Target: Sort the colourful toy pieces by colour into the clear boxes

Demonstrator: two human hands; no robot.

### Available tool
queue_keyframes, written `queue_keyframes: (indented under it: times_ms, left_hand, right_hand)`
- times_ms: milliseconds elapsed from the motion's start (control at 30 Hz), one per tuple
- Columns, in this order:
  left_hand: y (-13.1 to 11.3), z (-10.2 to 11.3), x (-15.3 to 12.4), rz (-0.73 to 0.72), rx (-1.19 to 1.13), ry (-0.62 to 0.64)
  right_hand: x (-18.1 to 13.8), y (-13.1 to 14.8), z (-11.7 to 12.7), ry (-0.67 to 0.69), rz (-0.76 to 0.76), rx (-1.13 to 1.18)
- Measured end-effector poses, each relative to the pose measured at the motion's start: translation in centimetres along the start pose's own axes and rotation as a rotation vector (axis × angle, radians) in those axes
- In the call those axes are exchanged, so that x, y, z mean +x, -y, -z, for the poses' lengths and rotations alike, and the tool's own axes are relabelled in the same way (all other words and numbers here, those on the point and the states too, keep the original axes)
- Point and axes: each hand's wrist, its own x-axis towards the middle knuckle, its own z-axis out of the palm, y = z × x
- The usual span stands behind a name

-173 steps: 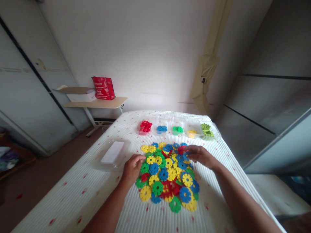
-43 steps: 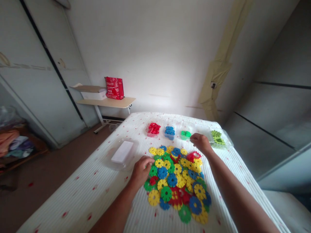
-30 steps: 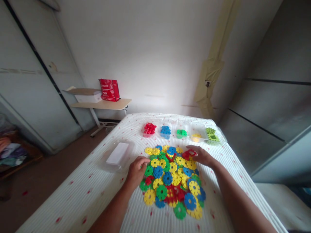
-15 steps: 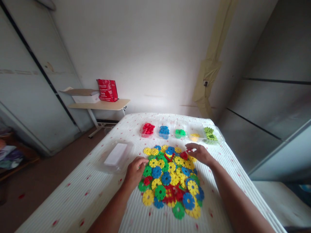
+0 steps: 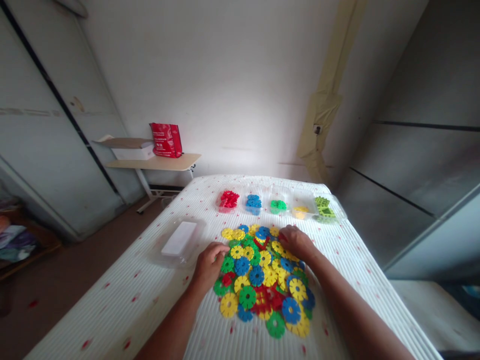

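Observation:
A loose pile of notched plastic discs (image 5: pixel 256 275) in yellow, blue and green lies on the white quilted cover, with red plastic pieces (image 5: pixel 268 298) among them. At the pile's far right edge, my right hand (image 5: pixel 299 243) is closed over a red plastic piece (image 5: pixel 282 238), which its fingers partly hide. My left hand (image 5: pixel 210 261) rests at the pile's left edge, near a yellow disc (image 5: pixel 236 252). Its fingers are curled together, and anything inside them is hidden.
Beyond the pile stand clear boxes of red pieces (image 5: pixel 229 199), blue discs (image 5: pixel 254 202), green discs (image 5: pixel 278 206), yellow discs (image 5: pixel 300 212) and light-green square pieces (image 5: pixel 324 207). A clear plastic lid (image 5: pixel 181 257) with a white block (image 5: pixel 180 238) lies left.
My right hand has moved slightly left and down onto the red piece, and its fingers have closed around it. My left hand has stayed in place.

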Motion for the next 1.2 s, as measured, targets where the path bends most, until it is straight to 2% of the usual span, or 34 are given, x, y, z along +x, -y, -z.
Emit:
queue_keyframes:
  times_ms: [167, 333, 467, 567, 667, 767, 900, 1067, 1200]
  left_hand:
    - [0.0, 0.0, -0.1, -0.007, -0.001, 0.001]
    - [0.3, -0.1, -0.1, -0.006, 0.000, -0.002]
    - [0.3, -0.1, -0.1, -0.016, 0.027, -0.005]
    - [0.2, 0.0, 0.0, -0.021, 0.038, -0.003]
    - [0.0, 0.1, 0.0, -0.017, 0.038, -0.007]
    - [-0.3, 0.1, 0.0, -0.012, 0.034, 0.001]
    - [-0.9, 0.1, -0.2, -0.034, 0.024, 0.018]
    - [-1.8, 0.2, -0.6, -0.134, 0.073, 0.091]
    - [-2.1, -0.1, -0.7, -0.180, 0.180, 0.136]
  right_hand:
    - [-0.1, -0.5, 0.7, 0.017, -0.017, 0.061]
    - [-0.3, -0.4, 2.0, -0.102, 0.001, 0.200]
    - [-0.6, 2.5, 2.9, -0.183, 0.157, 0.393]
    - [-0.8, 5.6, 3.3, -0.152, 0.253, 0.484]
    - [-0.7, 7.1, 3.4, -0.127, 0.282, 0.589]
    - [-0.5, 5.9, 3.5, -0.230, 0.144, 0.651]
    - [-0.4, 2.1, 3.6, -0.359, -0.034, 0.555]
    - [-0.9, -1.9, 2.6, -0.366, -0.202, 0.409]
    - [-1.1, -2.6, 1.0, -0.331, -0.252, 0.364]
